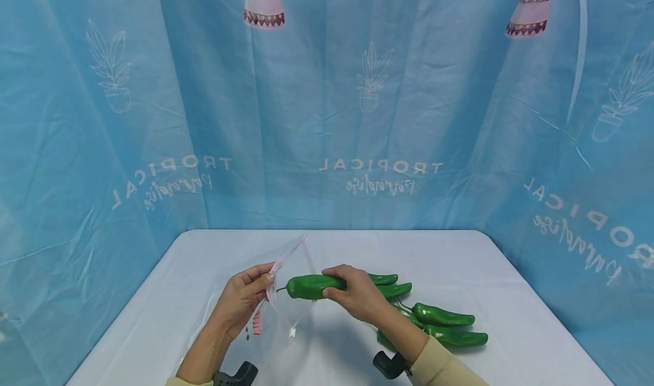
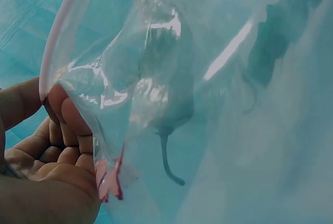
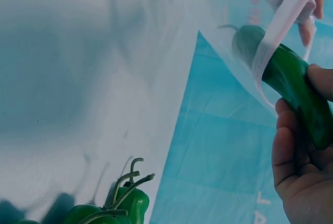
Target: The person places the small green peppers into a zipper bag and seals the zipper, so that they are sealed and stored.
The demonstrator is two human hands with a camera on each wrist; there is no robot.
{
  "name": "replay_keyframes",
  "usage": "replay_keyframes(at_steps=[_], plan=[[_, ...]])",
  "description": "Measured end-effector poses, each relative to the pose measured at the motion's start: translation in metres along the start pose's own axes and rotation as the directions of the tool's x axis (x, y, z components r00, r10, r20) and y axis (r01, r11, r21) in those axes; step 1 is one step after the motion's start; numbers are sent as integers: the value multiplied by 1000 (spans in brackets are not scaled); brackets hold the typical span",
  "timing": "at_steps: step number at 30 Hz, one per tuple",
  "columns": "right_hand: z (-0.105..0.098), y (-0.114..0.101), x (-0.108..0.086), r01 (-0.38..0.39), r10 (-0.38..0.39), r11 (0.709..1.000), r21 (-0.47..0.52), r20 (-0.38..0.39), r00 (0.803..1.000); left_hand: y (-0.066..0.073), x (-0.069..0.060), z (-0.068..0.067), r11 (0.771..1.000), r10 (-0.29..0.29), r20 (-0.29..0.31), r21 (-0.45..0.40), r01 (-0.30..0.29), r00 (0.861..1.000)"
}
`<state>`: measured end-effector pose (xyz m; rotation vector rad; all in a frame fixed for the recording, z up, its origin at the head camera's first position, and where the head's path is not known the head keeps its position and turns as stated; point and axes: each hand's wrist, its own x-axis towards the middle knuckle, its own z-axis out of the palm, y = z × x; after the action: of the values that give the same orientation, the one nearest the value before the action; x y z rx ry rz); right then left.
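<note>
My left hand (image 1: 239, 295) pinches the pink-edged rim of a clear zip bag (image 1: 306, 250), whose mouth hangs open toward the right. In my right hand (image 1: 357, 292) is a long green pepper (image 1: 309, 287), held between thumb and fingers with its stem pointing left. In the right wrist view the pepper (image 3: 291, 81) has its stem end past the pink rim, inside the bag, while its other end is out in my hand. Through the film in the left wrist view, the pepper (image 2: 166, 83) looks hazy. Pink printing (image 1: 257, 322) shows low on the bag.
More green peppers (image 1: 443, 315) lie in a loose group on the white table (image 1: 204, 250), right of and partly behind my right forearm. A white zip slider (image 1: 292, 332) hangs at the bag's lower edge. A blue printed curtain (image 1: 306, 108) surrounds the table.
</note>
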<state>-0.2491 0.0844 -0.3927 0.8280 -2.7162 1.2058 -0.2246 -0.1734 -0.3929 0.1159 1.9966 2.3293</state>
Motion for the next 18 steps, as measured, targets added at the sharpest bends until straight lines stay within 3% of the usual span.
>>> replay_keyframes(at_steps=[18], plan=[[10, -6, 10, 50, -51, 998, -34, -31, 998, 3, -1, 5, 1000, 4, 2, -15, -4, 1000]])
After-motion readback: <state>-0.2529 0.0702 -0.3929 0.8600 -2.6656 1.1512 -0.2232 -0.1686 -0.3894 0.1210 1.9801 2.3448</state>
